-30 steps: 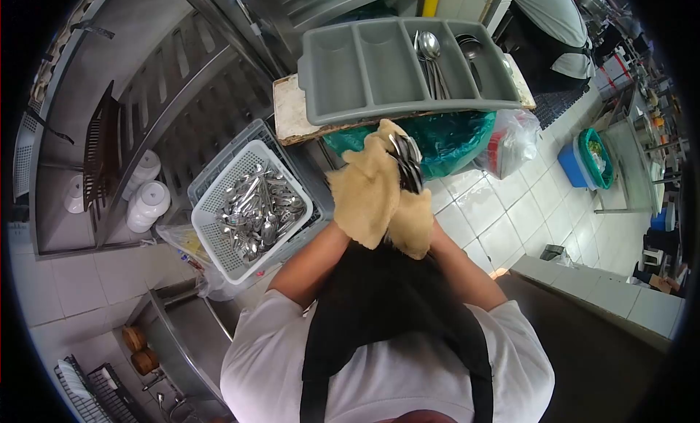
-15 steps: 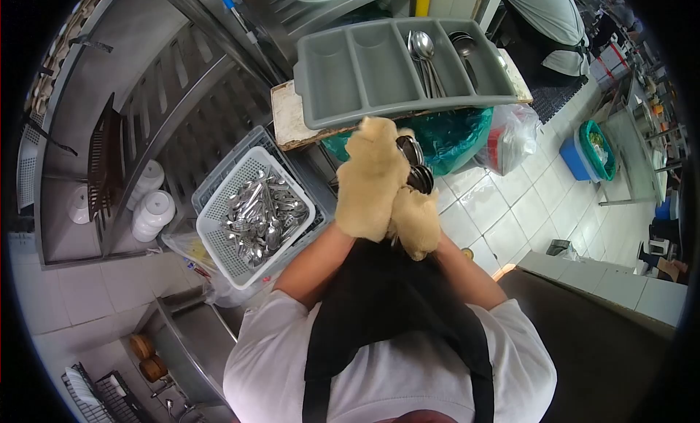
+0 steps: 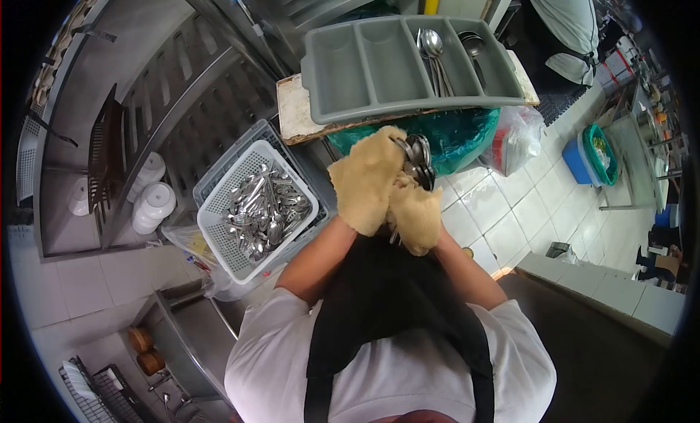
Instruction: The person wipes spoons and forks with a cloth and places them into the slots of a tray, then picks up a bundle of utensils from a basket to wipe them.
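Tan cloth (image 3: 367,177) covers both of my hands, so the fingers are hidden. My right hand (image 3: 415,217), wrapped in it, grips a bunch of spoons (image 3: 418,161); their bowls stick out at the top and a few handle ends show below. Close against its left side, my left hand (image 3: 357,197) holds the cloth up beside the spoon bowls. Just beyond my hands sits a grey cutlery tray (image 3: 332,66) with four long compartments. Several spoons (image 3: 432,44) lie in its third compartment from the left, and darker-looking spoons (image 3: 472,45) in the rightmost one.
A white perforated basket (image 3: 211,230) of mixed cutlery (image 3: 266,208) stands at my left. Under the tray are a worn board (image 3: 294,120) and a green plastic bag (image 3: 459,135). White cups (image 3: 154,201) sit on the left shelf. A person (image 3: 565,22) stands at the back right.
The cloth over my left hand has shifted slightly and spread toward the spoon bowls. The spoons have turned a little, showing more of their bowls. The view has moved slightly.
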A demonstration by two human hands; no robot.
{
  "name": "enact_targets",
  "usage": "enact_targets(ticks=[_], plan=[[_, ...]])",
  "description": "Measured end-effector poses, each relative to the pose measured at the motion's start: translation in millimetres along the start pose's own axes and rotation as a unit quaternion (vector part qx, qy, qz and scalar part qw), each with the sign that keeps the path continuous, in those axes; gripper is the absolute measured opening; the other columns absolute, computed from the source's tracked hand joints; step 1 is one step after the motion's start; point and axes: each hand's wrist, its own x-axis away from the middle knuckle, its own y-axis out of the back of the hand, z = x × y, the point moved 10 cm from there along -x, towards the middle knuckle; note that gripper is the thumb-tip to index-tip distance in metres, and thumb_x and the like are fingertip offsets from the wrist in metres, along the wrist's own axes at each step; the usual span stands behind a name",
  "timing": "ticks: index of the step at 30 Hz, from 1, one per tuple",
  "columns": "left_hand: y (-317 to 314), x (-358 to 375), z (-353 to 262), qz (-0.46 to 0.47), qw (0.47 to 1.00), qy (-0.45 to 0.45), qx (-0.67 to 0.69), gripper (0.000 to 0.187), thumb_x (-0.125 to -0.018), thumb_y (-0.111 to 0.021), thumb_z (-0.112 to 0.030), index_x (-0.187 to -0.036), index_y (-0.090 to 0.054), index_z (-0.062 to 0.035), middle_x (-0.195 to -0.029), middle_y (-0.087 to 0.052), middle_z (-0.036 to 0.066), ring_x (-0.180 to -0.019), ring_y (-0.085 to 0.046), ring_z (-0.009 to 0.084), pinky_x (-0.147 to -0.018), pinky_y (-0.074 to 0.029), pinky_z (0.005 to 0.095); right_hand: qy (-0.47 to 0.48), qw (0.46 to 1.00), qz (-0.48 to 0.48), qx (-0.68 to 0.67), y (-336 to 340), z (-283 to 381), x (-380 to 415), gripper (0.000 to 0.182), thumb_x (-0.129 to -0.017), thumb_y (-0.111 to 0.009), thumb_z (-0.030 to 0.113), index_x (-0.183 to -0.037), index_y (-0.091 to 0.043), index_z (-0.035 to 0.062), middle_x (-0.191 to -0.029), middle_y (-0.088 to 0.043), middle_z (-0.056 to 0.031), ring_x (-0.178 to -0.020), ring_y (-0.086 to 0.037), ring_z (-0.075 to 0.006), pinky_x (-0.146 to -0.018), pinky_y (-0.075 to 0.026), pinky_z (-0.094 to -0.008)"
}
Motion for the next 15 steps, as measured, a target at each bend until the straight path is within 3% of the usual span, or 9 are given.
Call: enact_targets(ticks=[2,4,7,8,10,11,13,14,15], plan=[[1,5,7,-0.009,0.998,-0.024,0.051,0.03,-0.075,-0.058,-0.009,-0.104,-0.05,-0.0042,-0.088,-0.057,0.013,-0.081,-0.059,0.0344,-0.068,-0.046,0.0386,0.005,0.991,-0.078,-0.104,1,-17,5,0.03,-0.078,-0.055,0.014,-0.107,-0.054,0.0052,-0.1,-0.059,-0.0086,-0.09,-0.057,-0.0247,-0.079,-0.045,-0.0343],[11,10,4,-0.042,0.992,-0.081,0.087,0.031,-0.074,-0.058,-0.008,-0.104,-0.049,-0.0033,-0.089,-0.056,0.014,-0.083,-0.058,0.0333,-0.069,-0.046,0.037,0.013,0.988,-0.125,-0.091,11,-11,4,0.034,-0.072,-0.059,0.016,-0.104,-0.057,0.0058,-0.098,-0.06,-0.0103,-0.089,-0.058,-0.0299,-0.078,-0.045,-0.037],[12,4,12,-0.082,0.965,-0.093,0.23,0.03,-0.075,-0.058,-0.007,-0.103,-0.049,-0.0025,-0.092,-0.054,0.014,-0.087,-0.056,0.0314,-0.072,-0.046,0.0353,0.02,0.994,-0.068,0.081,27,26,-11,0.035,-0.072,-0.059,0.015,-0.106,-0.057,0.0069,-0.096,-0.06,-0.01,-0.087,-0.058,-0.0297,-0.075,-0.046,-0.0362],[4,2,19,-0.063,0.945,-0.063,0.315,0.029,-0.076,-0.057,-0.008,-0.103,-0.05,-0.0024,-0.093,-0.054,0.014,-0.087,-0.056,0.031,-0.073,-0.046,0.0354,0.018,0.991,-0.035,0.129,30,41,-17,0.036,-0.072,-0.059,0.014,-0.107,-0.057,0.0074,-0.095,-0.06,-0.01,-0.086,-0.059,-0.0295,-0.073,-0.046,-0.036],[-19,1,32,-0.022,0.879,-0.003,0.476,0.026,-0.077,-0.056,-0.008,-0.102,-0.051,-0.0023,-0.095,-0.053,0.013,-0.088,-0.055,0.0302,-0.077,-0.045,0.0356,0.053,0.995,-0.087,-0.007,7,5,-7,0.035,-0.071,-0.058,0.013,-0.106,-0.057,0.0083,-0.092,-0.06,-0.0096,-0.085,-0.059,-0.029,-0.071,-0.046,-0.0359],[-33,1,38,-0.001,0.833,0.029,0.552,0.025,-0.078,-0.056,-0.009,-0.102,-0.051,-0.0022,-0.095,-0.053,0.013,-0.088,-0.055,0.0298,-0.078,-0.044,0.0357,0.079,0.991,-0.094,0.058,8,14,-5,0.033,-0.071,-0.058,0.013,-0.104,-0.057,0.0086,-0.091,-0.06,-0.0091,-0.084,-0.059,-0.0284,-0.07,-0.046,-0.0357],[-22,-2,28,-0.036,0.963,-0.075,0.256,0.02,-0.082,-0.052,-0.01,-0.101,-0.052,-0.003,-0.093,-0.055,0.013,-0.086,-0.055,0.0293,-0.079,-0.045,0.0362,0.131,0.968,-0.104,0.185,8,37,1,0.029,-0.072,-0.058,0.014,-0.101,-0.057,0.0093,-0.088,-0.06,-0.0081,-0.083,-0.059,-0.0272,-0.069,-0.046,-0.0352],[-17,-2,23,-0.075,0.985,-0.115,0.107,0.018,-0.084,-0.05,-0.01,-0.101,-0.053,-0.0034,-0.092,-0.055,0.012,-0.085,-0.056,0.029,-0.079,-0.045,0.0364,0.114,0.953,-0.104,0.26,9,38,-1,0.03,-0.072,-0.058,0.015,-0.101,-0.057,0.0093,-0.087,-0.06,-0.0081,-0.083,-0.059,-0.0271,-0.069,-0.046,-0.035],[-7,-5,20,-0.06,0.99,-0.063,0.109,0.017,-0.085,-0.049,-0.01,-0.1,-0.053,-0.0036,-0.091,-0.056,0.013,-0.084,-0.056,0.0296,-0.078,-0.045,0.0368,0.097,0.932,-0.105,0.333,11,39,-3,0.03,-0.072,-0.058,0.015,-0.101,-0.057,0.0094,-0.086,-0.06,-0.008,-0.082,-0.059,-0.0269,-0.069,-0.046,-0.0347]])
